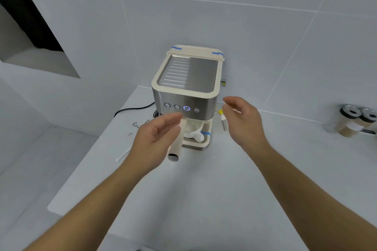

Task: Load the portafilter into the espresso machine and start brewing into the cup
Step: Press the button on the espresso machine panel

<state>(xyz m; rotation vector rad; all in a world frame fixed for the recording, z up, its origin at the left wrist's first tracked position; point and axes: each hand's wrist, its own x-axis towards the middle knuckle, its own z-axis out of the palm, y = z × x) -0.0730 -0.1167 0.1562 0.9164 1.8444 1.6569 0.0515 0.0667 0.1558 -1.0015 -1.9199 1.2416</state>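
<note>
Step in hand: the portafilter (177,140) looks already seated under the espresso machine (186,96), and one front button (186,108) glows blue, so brewing may be on or about to be; no flow is visible.
Doing it well: if brewing is not running, I would press the lit button squarely with one fingertip and keep both hands off the handle so the lock does not shift.
Left hand (157,138): open, fingers spread, holding nothing, hovering just beside the portafilter handle and partly covering it.
Right hand (242,118): open, loosely curled, empty, near the steam wand (222,122) at the machine's right side.
Portafilter axis: its long handle runs from the brew head out toward the camera and slightly left, the butt end nearest us.
Cup (193,128): white, on the drip tray (201,144) beneath the brew head.
</note>
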